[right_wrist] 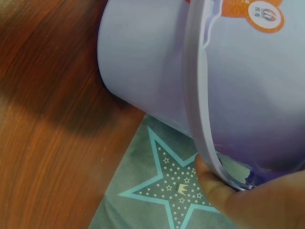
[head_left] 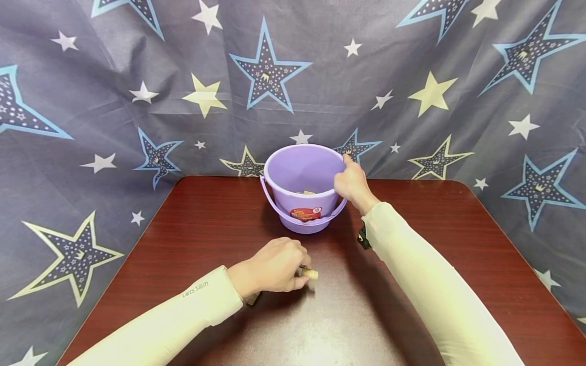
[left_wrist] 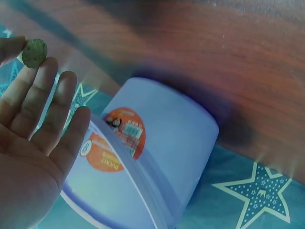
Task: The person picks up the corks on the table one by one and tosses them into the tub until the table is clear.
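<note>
A purple bucket (head_left: 305, 208) with a red label and a lowered handle (right_wrist: 196, 81) stands upright toward the back of the table. My right hand (head_left: 352, 180) grips its rim on the right side, the thumb near the handle's end in the right wrist view. Several pale pieces (head_left: 308, 192) show inside the bucket. In front of it, low over the table, my left hand (head_left: 276, 264) pinches a small cork (left_wrist: 35, 53) between thumb and fingertips. The left wrist view shows the cork's round, speckled end and the other fingers stretched out.
The dark red wooden table (head_left: 206, 213) has its back edge right behind the bucket. A grey cloth (head_left: 183, 61) printed with stars hangs behind and at both sides. Dark wrist-worn devices, one a black piece (head_left: 363, 238), sit under the sleeves.
</note>
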The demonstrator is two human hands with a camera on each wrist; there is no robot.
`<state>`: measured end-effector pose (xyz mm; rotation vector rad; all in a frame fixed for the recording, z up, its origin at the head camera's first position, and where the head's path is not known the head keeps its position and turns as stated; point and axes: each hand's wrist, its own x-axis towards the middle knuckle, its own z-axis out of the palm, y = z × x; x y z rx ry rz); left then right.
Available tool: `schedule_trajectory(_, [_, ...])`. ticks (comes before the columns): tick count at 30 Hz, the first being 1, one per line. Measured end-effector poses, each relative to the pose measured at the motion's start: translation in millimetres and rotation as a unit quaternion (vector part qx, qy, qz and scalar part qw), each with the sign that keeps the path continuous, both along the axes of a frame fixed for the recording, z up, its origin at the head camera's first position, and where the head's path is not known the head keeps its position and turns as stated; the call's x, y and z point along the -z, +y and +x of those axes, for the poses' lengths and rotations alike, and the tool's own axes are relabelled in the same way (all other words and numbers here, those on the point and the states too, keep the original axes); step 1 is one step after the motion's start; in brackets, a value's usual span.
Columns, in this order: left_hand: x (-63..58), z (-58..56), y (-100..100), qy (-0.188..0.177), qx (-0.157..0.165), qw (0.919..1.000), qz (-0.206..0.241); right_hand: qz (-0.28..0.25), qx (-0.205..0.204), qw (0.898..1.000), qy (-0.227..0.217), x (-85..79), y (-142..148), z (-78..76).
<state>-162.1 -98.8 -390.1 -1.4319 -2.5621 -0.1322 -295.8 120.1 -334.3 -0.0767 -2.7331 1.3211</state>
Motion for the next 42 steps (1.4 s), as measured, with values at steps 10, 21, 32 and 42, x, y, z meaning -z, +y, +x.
schedule_trajectory(10, [-18.5,-7.6,-3.0,0.031,0.004,0.9985,0.044,0.002,0.001,1.000,0.001,0.4,0.1,-0.7])
schedule_trajectory(21, [-36.3,-15.6,-4.1,0.050,0.016,0.9940,0.096,0.004,0.000,1.000,0.003,-0.5,-0.7,0.4])
schedule_trajectory(32, [-47.5,-21.4,-4.8,0.076,0.000,0.9918,0.103,0.009,-0.001,1.000,0.009,1.2,0.1,-1.3])
schedule_trajectory(42, [-52.5,-24.9,-3.4,0.085,-0.003,0.9872,0.135,0.007,-0.001,1.000,0.006,0.8,0.4,-1.3])
